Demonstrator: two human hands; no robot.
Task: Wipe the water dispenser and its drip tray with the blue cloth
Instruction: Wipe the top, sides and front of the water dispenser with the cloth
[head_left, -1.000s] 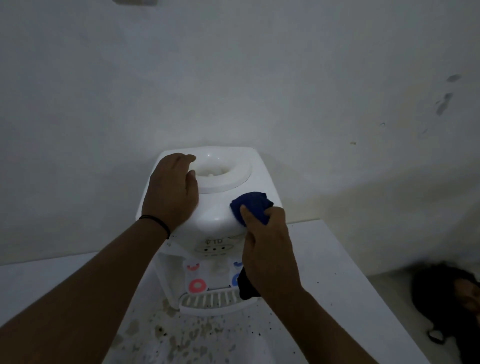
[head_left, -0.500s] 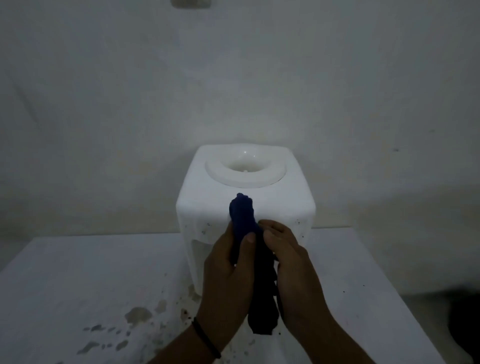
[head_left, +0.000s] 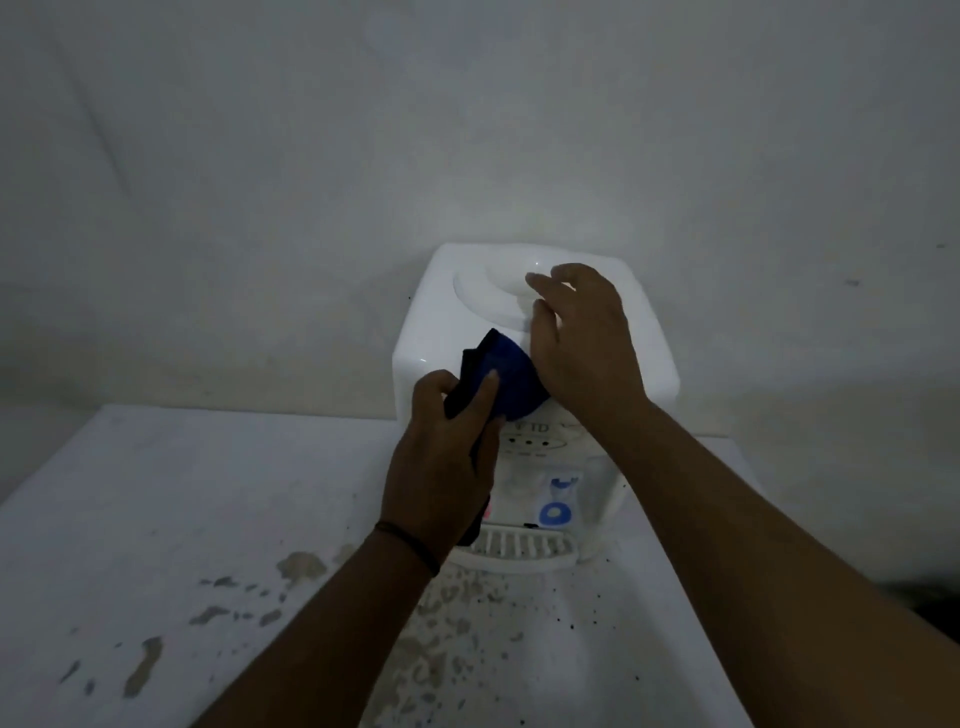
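Dispenser (head_left: 540, 364) stands on stained table (head_left: 156, 493), against wall, drip tray (head_left: 519, 553) at its foot. Left to right we see: left hand (head_left: 441, 467), fingers pinching cloth (head_left: 506, 379) against dispenser's front upper edge; right hand (head_left: 582, 343) flat on top, fingers loosely spread by bottle collar. Risks, we judge: light dispenser slides or tips if right hand lifts; dangling cloth tail snags blue tap (head_left: 556, 514). Count: one dispenser, one tray, one cloth, two hands.
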